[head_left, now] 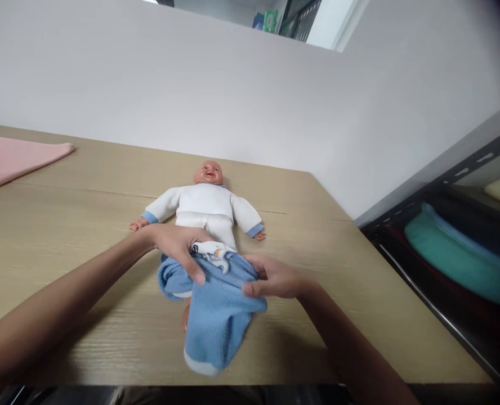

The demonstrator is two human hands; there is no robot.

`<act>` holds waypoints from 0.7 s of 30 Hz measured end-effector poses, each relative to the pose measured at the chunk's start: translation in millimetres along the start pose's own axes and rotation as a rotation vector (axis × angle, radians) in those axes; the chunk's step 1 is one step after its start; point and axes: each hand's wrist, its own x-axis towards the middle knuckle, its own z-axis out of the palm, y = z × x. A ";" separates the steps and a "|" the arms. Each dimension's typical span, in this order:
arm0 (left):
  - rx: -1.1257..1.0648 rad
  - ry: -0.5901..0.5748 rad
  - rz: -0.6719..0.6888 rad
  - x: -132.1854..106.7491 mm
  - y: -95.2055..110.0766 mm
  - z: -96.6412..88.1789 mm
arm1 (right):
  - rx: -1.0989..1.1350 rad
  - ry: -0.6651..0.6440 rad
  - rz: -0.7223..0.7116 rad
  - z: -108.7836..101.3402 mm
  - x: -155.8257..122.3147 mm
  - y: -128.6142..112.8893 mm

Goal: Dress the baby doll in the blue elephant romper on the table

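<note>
A baby doll (205, 205) in a white top with blue cuffs lies on its back on the wooden table (64, 247), head away from me. Blue fleece trousers (218, 315) bunch over its legs, and one bare foot shows beneath them. My left hand (178, 247) grips the trousers' waist at the doll's left hip, fingers curled. At the other side of the waistband my right hand (271, 278) pinches the blue fabric.
A pink cloth (9, 160) lies at the table's far left. A white wall stands behind the table. To the right, a dark metal shelf (452, 174) holds a teal folded item (461, 259) and a pale cushion.
</note>
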 end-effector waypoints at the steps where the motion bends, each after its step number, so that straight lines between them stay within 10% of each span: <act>1: -0.007 -0.023 0.020 1.2 0.0 0.7 | -0.062 -0.038 0.030 1.4 -2.4 -4.5; 5: -0.017 -0.055 0.142 4.0 3.6 4.2 | -0.256 -0.085 0.059 10.1 -8.1 -16.6; 15: -0.064 0.093 0.077 2.6 -3.7 9.7 | 0.157 0.141 -0.007 12.7 -6.7 7.0; 21: -0.190 -0.027 0.058 5.9 -7.9 8.7 | 0.024 -0.083 0.036 13.8 -4.9 1.3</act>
